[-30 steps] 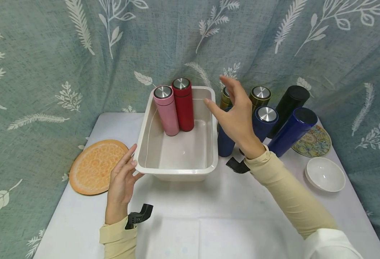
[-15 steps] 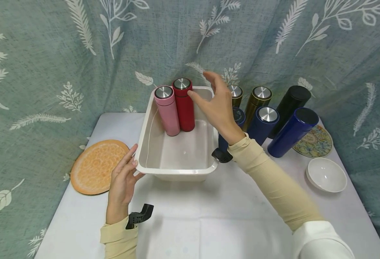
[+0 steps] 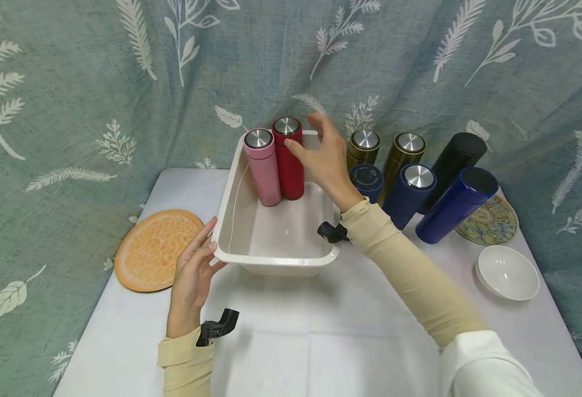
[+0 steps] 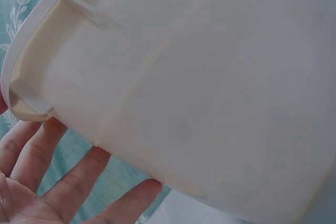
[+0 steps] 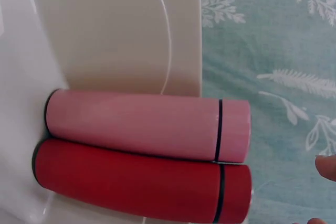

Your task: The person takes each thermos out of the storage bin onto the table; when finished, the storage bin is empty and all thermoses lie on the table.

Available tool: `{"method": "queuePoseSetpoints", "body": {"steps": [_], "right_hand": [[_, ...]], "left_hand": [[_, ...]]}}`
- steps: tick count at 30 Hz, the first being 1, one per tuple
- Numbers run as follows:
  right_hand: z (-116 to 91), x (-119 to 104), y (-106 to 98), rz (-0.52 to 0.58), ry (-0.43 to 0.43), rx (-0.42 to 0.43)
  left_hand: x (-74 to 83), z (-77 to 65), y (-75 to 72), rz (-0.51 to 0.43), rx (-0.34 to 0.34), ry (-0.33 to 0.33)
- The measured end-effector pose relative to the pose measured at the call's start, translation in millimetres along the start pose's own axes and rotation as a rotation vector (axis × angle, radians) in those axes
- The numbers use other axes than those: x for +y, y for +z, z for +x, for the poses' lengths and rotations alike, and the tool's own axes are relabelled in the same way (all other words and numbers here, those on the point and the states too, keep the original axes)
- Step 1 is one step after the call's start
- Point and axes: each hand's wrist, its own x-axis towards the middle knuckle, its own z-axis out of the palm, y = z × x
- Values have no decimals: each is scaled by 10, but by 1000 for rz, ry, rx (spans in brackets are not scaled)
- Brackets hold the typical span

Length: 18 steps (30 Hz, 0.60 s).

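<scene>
A cream plastic tub [image 3: 271, 259] holds a pink insulated bottle [image 3: 263, 175] and a red insulated bottle [image 3: 291, 165], which stand upright side by side at its far left. My left hand [image 3: 195, 274] touches the tub's near left corner. In the left wrist view, its spread, straight fingers [image 4: 79, 179] rest against the tub's outer wall [image 4: 199, 93]. My right hand [image 3: 328, 162] hangs over the tub beside the red bottle, its thumb and fingers spread apart. In the right wrist view, the visible fingertips [image 5: 326, 167] stay clear of the red bottle's cap end [image 5: 236, 192].
Right of the tub stand two gold bottles [image 3: 364, 144], several blue bottles [image 3: 457, 205] and a black bottle [image 3: 458, 165]. A patterned round mat [image 3: 491, 221] and a white bowl [image 3: 507, 274] lie further right. An orange round mat [image 3: 154, 251] lies left. A leaf-print curtain [image 3: 172, 121] surrounds the table.
My right hand has moved left from above the blue and gold bottles to beside the red bottle. The left hand stays at the tub's corner. The head view has shifted slightly.
</scene>
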Motion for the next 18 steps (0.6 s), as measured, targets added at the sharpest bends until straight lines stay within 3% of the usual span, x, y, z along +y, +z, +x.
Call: {"method": "queuePoseSetpoints", "body": {"steps": [18], "right_hand": [[164, 222, 244, -9, 135, -5]], "left_hand": [[-9, -4, -5, 1, -3, -2]]}}
